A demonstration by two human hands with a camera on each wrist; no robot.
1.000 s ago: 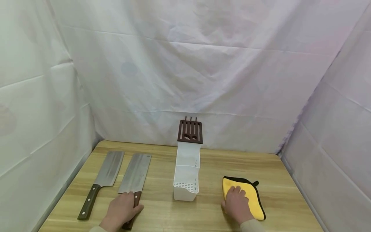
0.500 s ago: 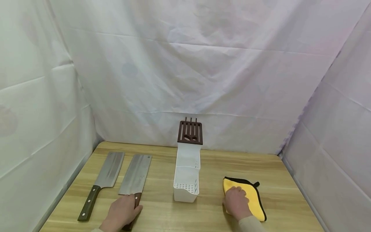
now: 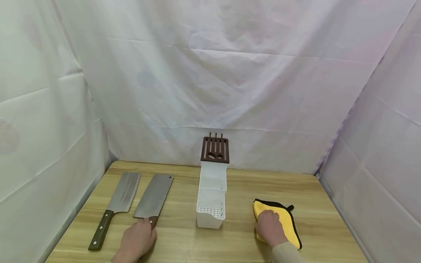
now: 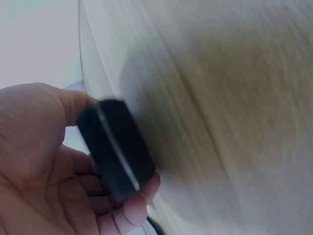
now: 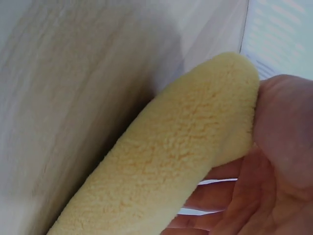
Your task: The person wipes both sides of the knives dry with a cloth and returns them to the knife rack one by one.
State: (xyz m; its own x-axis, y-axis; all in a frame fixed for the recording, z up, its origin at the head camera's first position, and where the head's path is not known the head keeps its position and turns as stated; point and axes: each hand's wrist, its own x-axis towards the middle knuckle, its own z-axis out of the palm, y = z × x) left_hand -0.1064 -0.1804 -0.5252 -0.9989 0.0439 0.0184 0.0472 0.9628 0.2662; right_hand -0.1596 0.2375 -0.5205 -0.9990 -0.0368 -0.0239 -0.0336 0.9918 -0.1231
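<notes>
In the head view my left hand grips the dark handle of a cleaver, whose broad blade points away from me. The butt of its handle shows between thumb and curled fingers in the left wrist view. Most of the handle is hidden by the hand in the head view. On the right, my right hand holds a folded yellow cloth with black edging and a small loop. The right wrist view shows the fluffy cloth bunched between thumb and fingers, just above or against the wood.
A second cleaver with a dark riveted handle lies to the left. Between the hands stands a white knife holder with a brown slotted top. White sheets close off the back and sides of the wooden table.
The cleaver in my left hand has turned slightly, its tip shifting right, and the left thumb has drawn in round the handle. My right hand has bunched the cloth's near side a little more.
</notes>
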